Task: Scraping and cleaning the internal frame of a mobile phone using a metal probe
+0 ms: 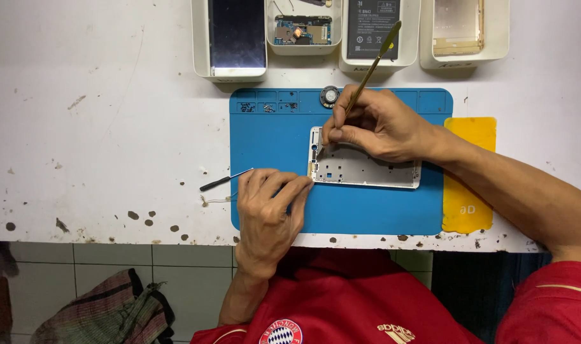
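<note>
We're at frame centre on the blue mat (pixel 271 137): silver phone frame (pixel 367 169) lies flat, thin and light, likely bendy, so brace at its edges. Left hand (pixel 269 213) pins its left corner, fingers pressed together. Right hand (pixel 379 124) pinches brass tweezers (pixel 370 73), tips on the frame's left end.

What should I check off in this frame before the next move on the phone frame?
1. Left hand steadies the phone frame at its near left corner: ok.
2. Right hand grips the tweezers, tip at the frame's left end: ok.
3. Frame lies flat on the blue mat: ok.
4. Anything held in the tweezer tip: cannot tell.
5. Screwdriver lies off the mat, beside the left hand: ok.
</note>
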